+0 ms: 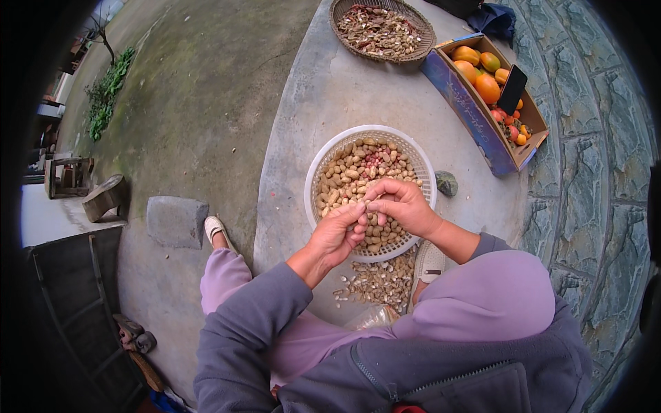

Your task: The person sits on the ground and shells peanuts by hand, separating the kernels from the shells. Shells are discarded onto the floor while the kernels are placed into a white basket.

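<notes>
A round white plastic basket (423,180) stands on the concrete before me. It holds many unshelled peanuts (333,180), with some red-skinned peanut kernels (373,161) among them. Over the basket's near half, my left hand (338,235) and my right hand (404,205) meet at the fingertips. A small thing, apparently a peanut, is pinched between them, mostly hidden by the fingers. Broken peanut shells (384,281) lie in a heap on the ground just below the basket, beside my right shoe.
A woven basket (338,38) of shells stands at the top. To its right, a cardboard box (465,116) holds orange fruit (487,89) and a black phone (512,90). A stone (446,183) lies right of the white basket. A concrete block (175,222) sits by my left shoe (214,227).
</notes>
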Demonstrator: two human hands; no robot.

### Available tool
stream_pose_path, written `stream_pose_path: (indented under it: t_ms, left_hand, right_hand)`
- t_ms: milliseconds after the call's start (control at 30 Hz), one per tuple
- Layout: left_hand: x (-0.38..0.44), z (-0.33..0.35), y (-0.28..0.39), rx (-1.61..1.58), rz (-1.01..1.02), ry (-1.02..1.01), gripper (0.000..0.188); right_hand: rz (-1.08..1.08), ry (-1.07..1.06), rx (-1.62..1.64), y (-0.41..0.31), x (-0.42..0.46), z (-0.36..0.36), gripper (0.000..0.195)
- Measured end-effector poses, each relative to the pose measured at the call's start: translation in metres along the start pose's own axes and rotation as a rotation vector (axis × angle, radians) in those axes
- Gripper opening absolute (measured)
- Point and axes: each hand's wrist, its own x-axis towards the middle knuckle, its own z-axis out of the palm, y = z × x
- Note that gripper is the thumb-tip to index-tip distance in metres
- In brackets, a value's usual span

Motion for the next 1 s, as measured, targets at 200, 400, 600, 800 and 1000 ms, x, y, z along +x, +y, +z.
stream_pose_path:
  t_ms: [200, 400, 600, 800, 1000]
  left_hand:
    - [-0.001, 0.002, -0.002, 0.008, -0.041, 0.018, 0.017]
    - [0.0, 0.0, -0.005, 0.07, -0.034, 0.025, 0.018]
    - [-0.003, 0.013, -0.009, 0.575, 0.28, 0.107, 0.013]
    - [-0.001, 0.012, -0.021, 0.725, 0.54, 0.117, 0.008]
    - [-0.002, 0.015, 0.007, 0.392, 0.176, 0.02, 0.025]
  right_hand:
    - [-0.101, -0.016, -0.142, 0.002, -0.003, 0.0, 0.004]
    - [-0.094, -0.009, -0.147, 0.004, -0.006, 0.0, 0.003]
    - [-0.126, 0.021, -0.196, 0.0, -0.008, -0.002, 0.005]
    - [-0.143, 0.004, -0.22, -0.003, -0.01, 0.005, 0.006]
    - [-0.016, 0.047, -0.009, 0.006, -0.008, 0.001, 0.006]
